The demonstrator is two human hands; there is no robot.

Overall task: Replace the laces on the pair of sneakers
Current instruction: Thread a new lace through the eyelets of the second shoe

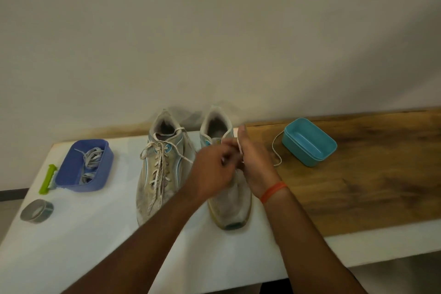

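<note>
Both hands over right sneaker [230,200]; left hand [212,172] and right hand [253,162] seemingly pinching its old lace [276,150], blurred; risk: snagging in eyelets if yanked.

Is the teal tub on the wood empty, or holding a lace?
Empty as far as shown: the teal tub sits upright, its visible floor bare. A pale lace lies on the wood beside it, not inside.

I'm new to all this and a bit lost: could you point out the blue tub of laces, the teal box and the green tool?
blue tub [100,174]: head view, its front wall.
teal box [301,155]: head view, its near side wall.
green tool [47,179]: head view, mid-handle.
</note>
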